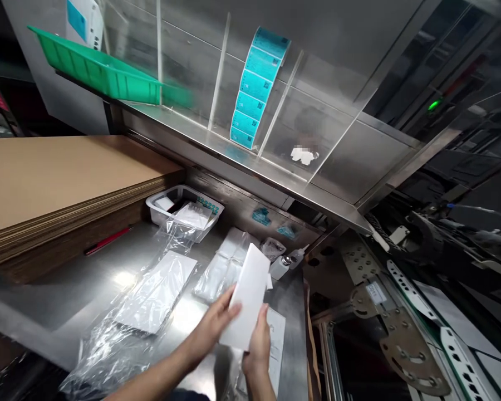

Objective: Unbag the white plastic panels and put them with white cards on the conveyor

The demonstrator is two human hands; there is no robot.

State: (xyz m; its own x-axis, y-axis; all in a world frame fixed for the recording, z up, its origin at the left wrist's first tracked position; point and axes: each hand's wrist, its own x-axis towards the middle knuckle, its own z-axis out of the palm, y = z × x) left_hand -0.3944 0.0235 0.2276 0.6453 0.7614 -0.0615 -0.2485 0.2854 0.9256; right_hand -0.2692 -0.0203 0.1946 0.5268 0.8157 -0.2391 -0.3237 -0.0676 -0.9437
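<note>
A plain white flat box (pixel 250 287) is held tilted above the steel table. My left hand (pixel 212 323) grips its left side, thumb across the face. My right hand (pixel 259 342) holds the lower right edge, fingers along the side. Behind the box lies a stack of clear plastic bags (pixel 223 267). To the left, a white sheet or flat piece (pixel 161 289) rests in clear plastic film. Under and right of my right hand is a printed white paper (pixel 276 345), partly hidden.
A clear bin (pixel 211 225) holds white packets. Stacked cardboard (pixel 67 184) sits left, near a red pen (pixel 107 240). Small bottles (pixel 280 267) stand behind the box. Above, a shelf (pixel 234 161) carries a green tray (pixel 104 72) and blue labels (pixel 254 92). Machinery (pixel 404 340) is at right.
</note>
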